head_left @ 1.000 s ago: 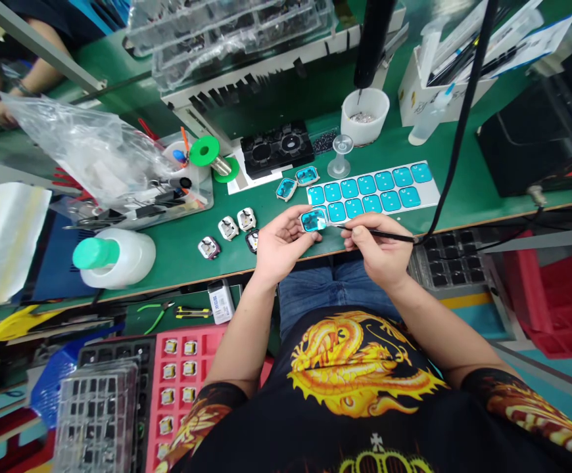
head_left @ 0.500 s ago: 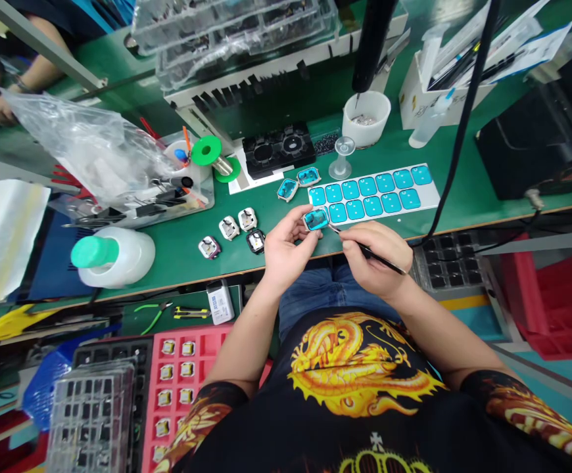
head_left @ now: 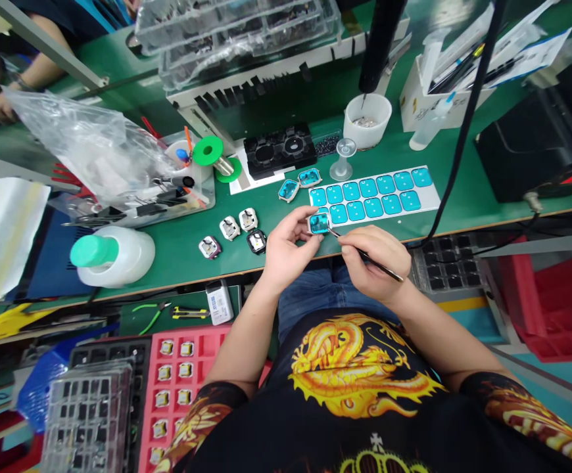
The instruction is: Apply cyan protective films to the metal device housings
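Observation:
My left hand [head_left: 286, 249] pinches a small square part with a shiny teal film [head_left: 319, 223] just above the green bench's front edge. My right hand [head_left: 377, 263] grips thin black tweezers [head_left: 365, 255], whose tip touches the part's right corner. Directly behind lies a white backing sheet of teal stickers [head_left: 372, 195]. Two more teal-covered parts [head_left: 298, 184] rest left of that sheet. Three uncovered silver and dark parts [head_left: 239, 230] sit on the bench left of my left hand.
A black fixture [head_left: 279, 150], white cup [head_left: 367, 121], green solder spool [head_left: 207, 152], plastic bag [head_left: 83, 144] and white bottle with a green cap [head_left: 113, 253] crowd the bench. A red tray of parts [head_left: 175, 381] sits at lower left. Another person's arm [head_left: 0, 98] shows at far left.
The tweezers swung from lying sideways to pointing up-left, their tip now at the part's corner. My left hand shifted the part slightly right.

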A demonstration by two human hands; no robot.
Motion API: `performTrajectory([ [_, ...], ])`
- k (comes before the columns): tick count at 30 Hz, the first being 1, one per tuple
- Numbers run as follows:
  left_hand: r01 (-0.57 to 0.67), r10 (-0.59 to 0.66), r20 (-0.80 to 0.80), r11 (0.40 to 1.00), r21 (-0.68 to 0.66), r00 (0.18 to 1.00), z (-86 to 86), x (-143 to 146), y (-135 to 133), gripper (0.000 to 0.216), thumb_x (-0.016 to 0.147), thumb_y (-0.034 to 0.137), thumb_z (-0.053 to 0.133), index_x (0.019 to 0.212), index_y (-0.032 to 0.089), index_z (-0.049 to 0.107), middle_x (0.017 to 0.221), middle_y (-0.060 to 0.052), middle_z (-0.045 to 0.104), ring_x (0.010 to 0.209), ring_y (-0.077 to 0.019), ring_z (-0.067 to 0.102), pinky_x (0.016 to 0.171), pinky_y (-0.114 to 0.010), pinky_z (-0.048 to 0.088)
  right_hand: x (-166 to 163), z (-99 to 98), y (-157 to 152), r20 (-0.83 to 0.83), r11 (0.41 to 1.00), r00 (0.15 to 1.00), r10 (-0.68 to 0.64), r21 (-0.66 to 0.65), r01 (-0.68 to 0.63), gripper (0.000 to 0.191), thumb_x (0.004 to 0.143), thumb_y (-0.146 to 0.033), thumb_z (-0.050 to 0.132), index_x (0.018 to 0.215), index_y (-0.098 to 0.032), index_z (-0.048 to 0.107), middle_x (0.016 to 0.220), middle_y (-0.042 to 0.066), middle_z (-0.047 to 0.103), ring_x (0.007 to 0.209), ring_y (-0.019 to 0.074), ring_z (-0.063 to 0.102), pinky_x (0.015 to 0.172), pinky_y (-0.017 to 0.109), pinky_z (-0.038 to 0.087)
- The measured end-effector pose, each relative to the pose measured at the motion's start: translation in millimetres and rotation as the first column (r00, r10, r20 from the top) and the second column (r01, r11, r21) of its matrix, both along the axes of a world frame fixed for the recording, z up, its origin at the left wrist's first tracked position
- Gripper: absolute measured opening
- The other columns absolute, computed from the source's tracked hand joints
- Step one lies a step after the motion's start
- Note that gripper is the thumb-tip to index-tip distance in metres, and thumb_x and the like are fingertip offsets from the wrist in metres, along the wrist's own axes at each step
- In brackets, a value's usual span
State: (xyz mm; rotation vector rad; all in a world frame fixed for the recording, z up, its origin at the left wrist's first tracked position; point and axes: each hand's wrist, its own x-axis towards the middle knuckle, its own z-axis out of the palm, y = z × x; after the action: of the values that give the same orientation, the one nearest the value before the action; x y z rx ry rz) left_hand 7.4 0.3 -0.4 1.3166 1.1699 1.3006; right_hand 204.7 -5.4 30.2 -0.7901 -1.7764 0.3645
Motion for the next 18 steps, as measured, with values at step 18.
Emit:
performTrajectory([
  [18, 0.045, -0.038, -0.090, 0.996, 0.073, 0.995, 4.2, -6.5, 2.5, 0.039, 0.087, 0.023, 0.085, 0.125, 0.029, 0.081, 0.120, -0.006, 0.070, 0.098, -0.0182, 0.071, 0.080, -0.029, 0.061, -1.6, 4.0, -1.5, 0.035, 0.999, 0.998, 0.043, -0.004, -0.043, 0.024, 0.095, -0.014, 0.072, 0.114, -0.028, 0.079, 0.095, 0.004, 0.085, 0.079, 0.0209, 0.080, 0.074, 0.038, 0.067],
])
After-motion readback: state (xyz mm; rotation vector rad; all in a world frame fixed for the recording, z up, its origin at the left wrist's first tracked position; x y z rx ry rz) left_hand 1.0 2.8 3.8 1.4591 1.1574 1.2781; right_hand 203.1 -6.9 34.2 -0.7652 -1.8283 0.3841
